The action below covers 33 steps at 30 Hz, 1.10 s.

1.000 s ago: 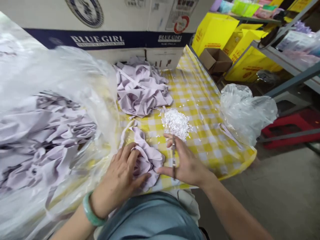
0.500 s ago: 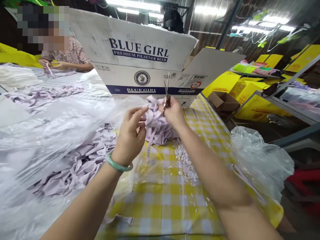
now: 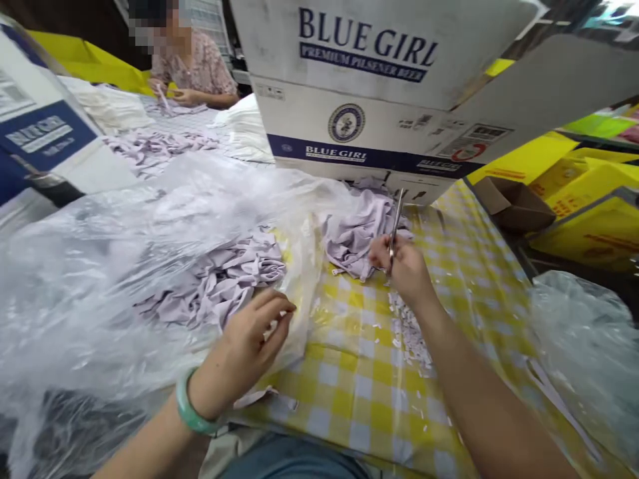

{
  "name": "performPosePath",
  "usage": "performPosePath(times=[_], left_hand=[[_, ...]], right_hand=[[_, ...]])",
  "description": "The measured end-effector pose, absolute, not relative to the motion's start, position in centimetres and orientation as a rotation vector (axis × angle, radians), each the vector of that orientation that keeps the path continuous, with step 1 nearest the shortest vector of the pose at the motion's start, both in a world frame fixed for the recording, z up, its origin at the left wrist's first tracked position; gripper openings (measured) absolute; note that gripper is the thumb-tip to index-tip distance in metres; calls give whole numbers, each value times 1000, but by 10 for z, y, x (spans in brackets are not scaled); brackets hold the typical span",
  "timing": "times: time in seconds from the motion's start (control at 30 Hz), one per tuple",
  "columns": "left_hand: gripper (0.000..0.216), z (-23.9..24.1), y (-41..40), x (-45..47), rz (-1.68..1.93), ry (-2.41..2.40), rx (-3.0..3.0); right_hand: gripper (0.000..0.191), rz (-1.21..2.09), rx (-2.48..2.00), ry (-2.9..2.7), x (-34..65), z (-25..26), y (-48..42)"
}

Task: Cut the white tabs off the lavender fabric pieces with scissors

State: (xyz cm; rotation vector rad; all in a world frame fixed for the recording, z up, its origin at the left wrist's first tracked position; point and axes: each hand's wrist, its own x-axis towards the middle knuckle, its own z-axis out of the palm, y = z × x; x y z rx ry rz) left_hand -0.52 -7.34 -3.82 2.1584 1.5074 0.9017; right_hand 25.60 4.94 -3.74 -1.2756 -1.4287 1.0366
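Observation:
My right hand [image 3: 407, 269] holds a pair of scissors [image 3: 397, 219] with the blades pointing up. It is beside a heap of lilac fabric strips [image 3: 357, 233] in front of the white carton. My left hand [image 3: 249, 339], a green bangle on its wrist, is above the near edge of the clear plastic sheeting. Its thumb and fingertips are drawn together; whatever may be between them is too small to make out. A second pile of lilac strips [image 3: 224, 279] lies on the plastic to its upper left. Small pale clippings [image 3: 412, 336] are scattered below my right wrist.
A large Blue Girl carton [image 3: 309, 120] stands at the back of the yellow checked tablecloth [image 3: 344, 379]. Another carton [image 3: 44, 126] is at left. Across the table a person [image 3: 194, 73] handles lilac strips. A clear plastic bag [image 3: 584, 352] lies at right, near yellow boxes.
My left hand has drawn back from the lilac heap toward me. My right hand keeps the scissors beside the heap. The view has tilted down and turned left.

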Motion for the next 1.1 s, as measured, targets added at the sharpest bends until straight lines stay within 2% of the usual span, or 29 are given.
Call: performPosePath(times=[0.07, 0.2, 0.33, 0.43, 0.5, 0.63, 0.77, 0.9, 1.1], left_hand=[[19, -34, -65, -29, 953, 1779, 2198], [24, -47, -31, -61, 878, 2087, 2174], [16, -48, -8, -57, 941, 1958, 2117], [18, -26, -31, -34, 1247, 1861, 2009], [13, -11, -62, -8, 1514, 1538, 1767], [18, -19, -119, 56, 1207, 724, 1687], [26, -59, -142, 97, 901, 261, 2002], [21, -76, -147, 106, 800, 112, 2030], [18, -58, -157, 77, 765, 244, 1706]], right_hand=[[35, 1271, -1216, -1549, 237, -39, 15], [35, 1285, -1147, -1828, 192, -36, -26], [33, 1271, -1102, -1843, 162, -32, -32], [37, 1309, -1091, -1675, 162, -35, -32], [39, 1424, -1026, -1479, 168, -38, -38], [35, 1782, -981, -1099, 187, -42, -63], [39, 2108, -1070, -1023, 210, -46, -95], [42, 2126, -976, -982, 224, -51, -112], [43, 1961, -1086, -956, 219, -60, -116]])
